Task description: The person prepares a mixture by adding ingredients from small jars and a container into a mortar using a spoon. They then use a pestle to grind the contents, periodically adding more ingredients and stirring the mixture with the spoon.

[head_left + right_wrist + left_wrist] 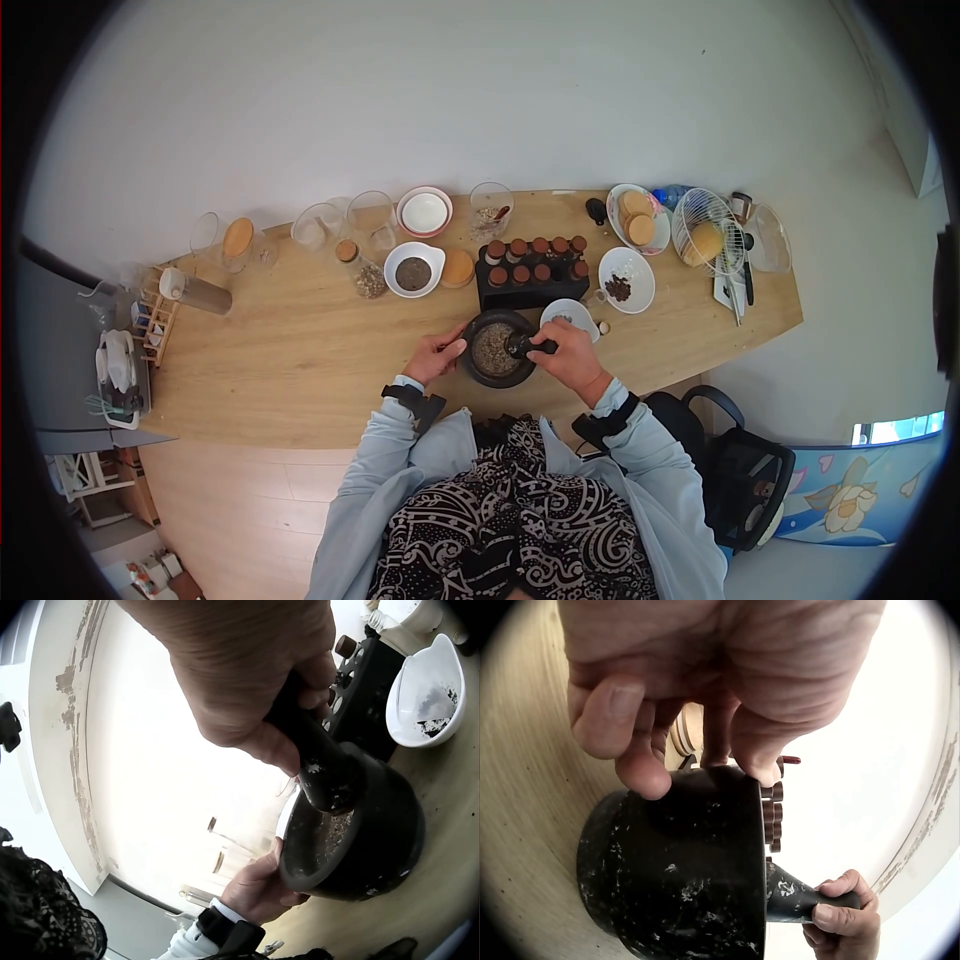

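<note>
A black stone mortar (500, 381) stands on the table in front of the person, with coarse brownish ground spice (490, 352) inside. My left hand (436, 356) holds the mortar at its left side; in the left wrist view the thumb lies at the rim and the fingers bend against the outer wall. My right hand (574, 362) grips the thick black pestle (322, 776), which leans into the bowl with its lower end close over the spice. White powdery flecks mark the dark stone in the left wrist view.
Just behind the mortar are a black rack (505, 293) of cork-topped jars and a white spouted bowl (584, 310). Another white bowl (640, 291) with dark spice stands right, a bowl of dark grains (433, 257) left. Glass jars, plates and a wire basket (688, 220) line the back.
</note>
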Tool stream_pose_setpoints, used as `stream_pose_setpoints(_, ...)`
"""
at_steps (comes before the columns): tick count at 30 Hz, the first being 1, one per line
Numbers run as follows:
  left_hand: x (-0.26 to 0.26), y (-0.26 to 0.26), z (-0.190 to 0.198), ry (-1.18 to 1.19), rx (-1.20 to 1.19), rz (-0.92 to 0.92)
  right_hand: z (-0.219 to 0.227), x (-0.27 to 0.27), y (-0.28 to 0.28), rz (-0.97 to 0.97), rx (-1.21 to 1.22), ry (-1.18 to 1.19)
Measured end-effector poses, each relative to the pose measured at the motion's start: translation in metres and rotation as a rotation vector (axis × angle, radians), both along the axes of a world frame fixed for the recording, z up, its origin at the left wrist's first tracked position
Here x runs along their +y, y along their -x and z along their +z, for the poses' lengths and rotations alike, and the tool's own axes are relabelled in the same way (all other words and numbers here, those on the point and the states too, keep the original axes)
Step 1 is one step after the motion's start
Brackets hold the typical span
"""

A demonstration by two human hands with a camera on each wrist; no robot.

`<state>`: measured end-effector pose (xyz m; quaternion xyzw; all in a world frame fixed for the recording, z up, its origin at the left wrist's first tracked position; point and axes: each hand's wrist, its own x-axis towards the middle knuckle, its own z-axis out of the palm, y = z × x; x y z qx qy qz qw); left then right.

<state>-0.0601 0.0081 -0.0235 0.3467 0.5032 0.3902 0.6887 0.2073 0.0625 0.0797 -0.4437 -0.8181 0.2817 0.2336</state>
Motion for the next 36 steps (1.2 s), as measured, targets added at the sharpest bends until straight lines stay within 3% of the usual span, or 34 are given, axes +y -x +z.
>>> stream_pose_setpoints(3, -0.001, 0.0, -0.001, -0.001, 0.001, -0.001, -0.006, -0.001, -0.007, -0.016, 0.125, -0.009)
stream_pose_setpoints(5, 0.0, 0.0, 0.001, -0.006, 0.003, -0.005, -0.007, -0.002, -0.015, -0.089, 0.297, 0.138)
stream_pose_setpoints(12, 0.0, 0.001, -0.002, -0.004, 0.0, -0.015, 0.003, -0.011, -0.049, -0.289, 0.4, 0.26)
stream_pose_setpoints(15, 0.0, 0.001, -0.001, -0.003, -0.008, -0.017, 0.006, -0.011, -0.074, -0.415, 0.4, 0.367)
stream_pose_setpoints(17, 0.0, 0.001, 0.0, -0.007, -0.009, -0.014, 0.017, -0.01, -0.087, -0.611, 0.493, 0.547)
stream_pose_setpoints(24, 0.0, 0.0, -0.002, -0.027, 0.005, -0.008, -0.008, 0.024, -0.144, -0.859, 0.683, 0.223)
stream_pose_setpoints(33, -0.002, -0.001, 0.0, -0.025, 0.043, 0.007, -0.091, 0.114, -0.164, -0.922, 0.613, 0.1)
stream_pose_setpoints(36, -0.002, -0.001, 0.0, -0.036, 0.054, -0.005, -0.1, 0.124, -0.161, -0.945, 0.569, 0.043)
